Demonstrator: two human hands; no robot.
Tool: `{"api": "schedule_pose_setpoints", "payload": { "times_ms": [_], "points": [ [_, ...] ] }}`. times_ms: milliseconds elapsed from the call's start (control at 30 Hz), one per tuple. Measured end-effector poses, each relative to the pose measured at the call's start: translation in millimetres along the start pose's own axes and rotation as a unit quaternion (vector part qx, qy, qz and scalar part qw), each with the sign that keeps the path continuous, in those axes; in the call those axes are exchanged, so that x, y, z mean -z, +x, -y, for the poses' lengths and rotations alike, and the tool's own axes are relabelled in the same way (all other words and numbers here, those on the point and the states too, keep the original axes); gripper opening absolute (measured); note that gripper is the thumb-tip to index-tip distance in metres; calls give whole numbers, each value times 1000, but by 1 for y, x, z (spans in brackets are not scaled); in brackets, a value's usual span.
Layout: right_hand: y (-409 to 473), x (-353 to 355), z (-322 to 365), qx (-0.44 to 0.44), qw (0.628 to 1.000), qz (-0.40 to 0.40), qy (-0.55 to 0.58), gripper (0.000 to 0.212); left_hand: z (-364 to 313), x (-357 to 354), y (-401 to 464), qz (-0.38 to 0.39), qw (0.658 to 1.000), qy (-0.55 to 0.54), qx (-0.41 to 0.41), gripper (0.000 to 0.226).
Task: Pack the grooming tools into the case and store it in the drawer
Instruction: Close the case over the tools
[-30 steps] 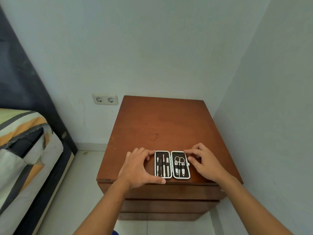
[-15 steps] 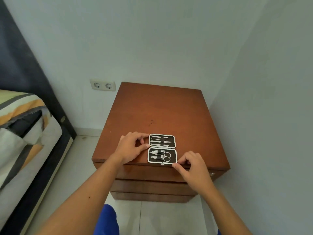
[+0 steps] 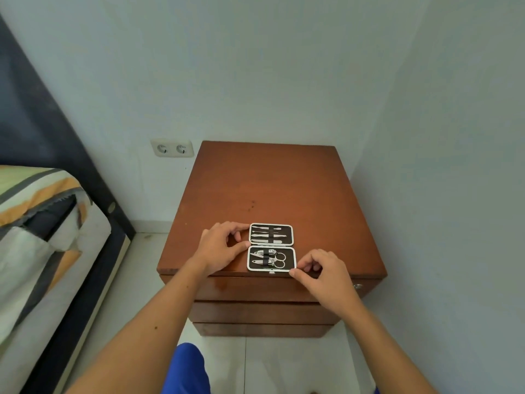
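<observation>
A small grooming case (image 3: 272, 247) lies open flat near the front edge of a brown wooden nightstand (image 3: 272, 189). Its two black halves with white rims are stacked far and near. Slim metal tools (image 3: 268, 234) sit strapped in the far half; clippers and small scissors (image 3: 270, 259) sit in the near half. My left hand (image 3: 220, 247) pinches the case's left side where the halves meet. My right hand (image 3: 321, 270) pinches the near half's front right corner. Drawer fronts (image 3: 261, 311) below the top are closed.
The nightstand stands in a corner, with a wall close on its right and another behind. A double wall socket (image 3: 172, 148) is at the back left. A bed with striped bedding (image 3: 37, 223) lies to the left across a strip of tiled floor (image 3: 136, 277).
The case was turned a quarter turn, from halves side by side to one behind the other. My right hand moved from the case's right side to its front right corner; the view pulled back.
</observation>
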State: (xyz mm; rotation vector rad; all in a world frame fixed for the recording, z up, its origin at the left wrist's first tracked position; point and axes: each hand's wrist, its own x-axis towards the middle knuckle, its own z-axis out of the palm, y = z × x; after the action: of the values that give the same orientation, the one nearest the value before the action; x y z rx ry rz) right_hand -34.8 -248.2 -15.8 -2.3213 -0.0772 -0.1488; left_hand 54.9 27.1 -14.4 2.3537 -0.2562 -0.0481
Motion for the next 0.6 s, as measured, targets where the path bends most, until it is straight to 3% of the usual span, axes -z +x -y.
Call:
{"api": "schedule_pose_setpoints", "payload": {
  "times_ms": [100, 167, 233, 333, 467, 600],
  "points": [
    [15, -2, 2, -28, 999, -13, 18, 16, 0, 0, 0, -4, 999, -30, 15, 35],
    [31, -5, 4, -57, 998, -12, 3, 26, -1, 1, -1, -17, 998, -60, 26, 29],
    [47, -8, 10, -93, 995, 13, -24, 38, -4, 0, -3, -26, 997, -68, 34, 24],
    [66, -12, 19, -124, 990, 50, -32, 32, -10, -5, -3, -41, 995, -69, 59, 16],
    [79, -8, 26, -186, 977, 27, 99, 21, -20, -8, -7, -53, 992, -84, 84, 18],
    [74, 3, 27, -192, 960, 9, 202, 16, -27, -8, -21, -66, 981, -169, 74, 22]
  ]
}}
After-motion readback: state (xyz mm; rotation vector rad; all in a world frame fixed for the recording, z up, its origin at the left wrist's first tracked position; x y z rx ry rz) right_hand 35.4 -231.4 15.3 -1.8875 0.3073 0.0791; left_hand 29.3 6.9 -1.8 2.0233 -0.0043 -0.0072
